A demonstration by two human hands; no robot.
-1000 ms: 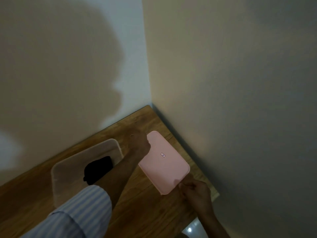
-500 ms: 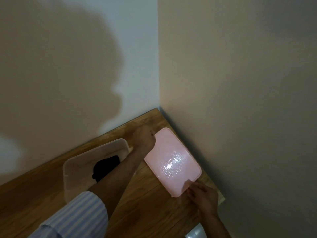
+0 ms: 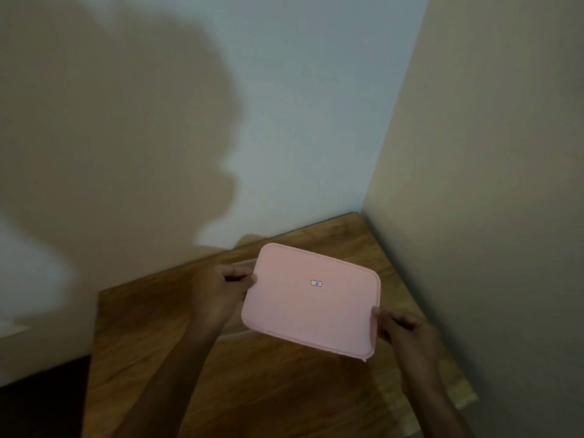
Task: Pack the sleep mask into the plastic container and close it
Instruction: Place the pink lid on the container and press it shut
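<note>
A pink rectangular lid point(image 3: 311, 298) with a small red-framed label in its middle is held flat above the wooden table point(image 3: 252, 390). My left hand point(image 3: 221, 295) grips its left edge and my right hand point(image 3: 407, 336) pinches its lower right corner. Under the lid only slivers of the clear plastic container point(image 3: 243, 263) show, at the lid's upper left and along its lower left edge. The sleep mask is hidden beneath the lid.
The table stands in a room corner, with a white wall point(image 3: 284, 121) behind and a beige wall point(image 3: 489, 184) on the right. The table's left edge drops to a dark floor point(image 3: 41, 406).
Both hands have lifted the pink lid from the table on the right and carried it left over the container. The black sleep mask, visible earlier inside, is now covered.
</note>
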